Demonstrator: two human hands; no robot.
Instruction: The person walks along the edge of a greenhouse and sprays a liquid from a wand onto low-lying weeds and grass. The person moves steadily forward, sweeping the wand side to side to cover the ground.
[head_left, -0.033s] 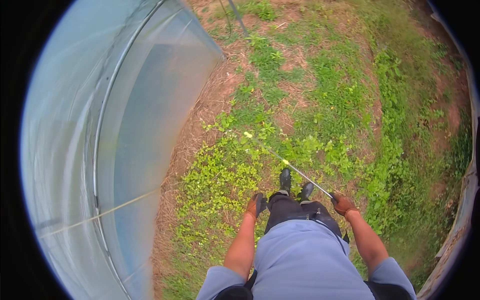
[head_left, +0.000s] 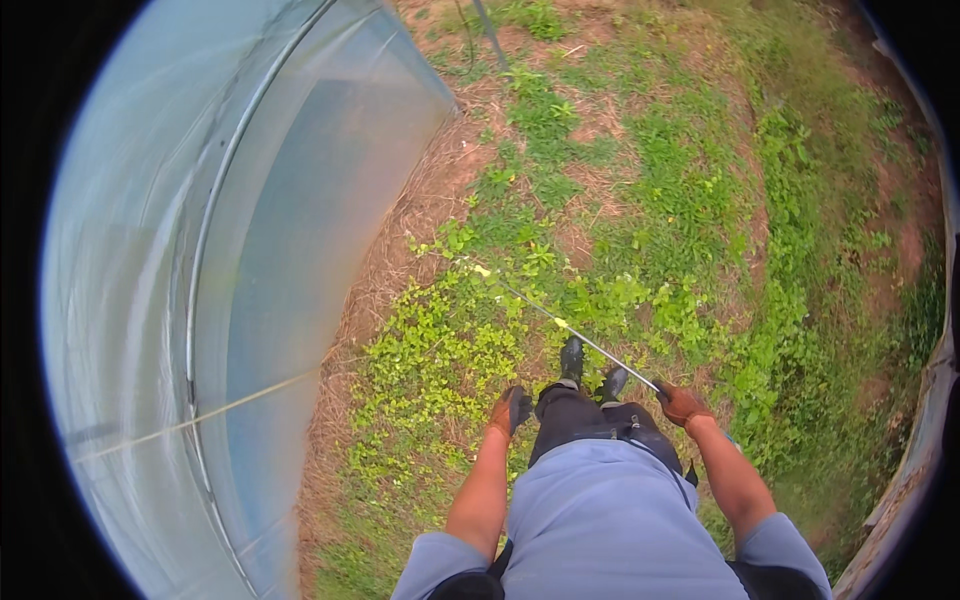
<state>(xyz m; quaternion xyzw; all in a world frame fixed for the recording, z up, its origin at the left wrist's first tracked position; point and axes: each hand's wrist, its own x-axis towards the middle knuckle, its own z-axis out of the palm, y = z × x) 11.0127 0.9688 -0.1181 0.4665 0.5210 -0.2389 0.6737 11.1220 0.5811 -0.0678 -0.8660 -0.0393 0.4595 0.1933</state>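
Observation:
My right hand, in a brown-orange and dark glove, is closed round the dark handle of a long thin metal wand. The wand slants forward and left past my boots, with a yellow-green piece partway along and another near its far end. That end is over low leafy weeds; whether it touches them I cannot tell. My left hand, gloved alike, hangs beside my left thigh with loosely bent fingers and nothing visible in it.
Plastic sheeting on a curved metal pipe rises on the left, with a yellowish cord across it. My dark boots stand among weeds. Dry straw borders the sheeting. A thin post stands ahead. Denser plants grow right.
The wand's far end has swung a little to the left, and my right hand has shifted slightly left with it. My left hand stays almost in place.

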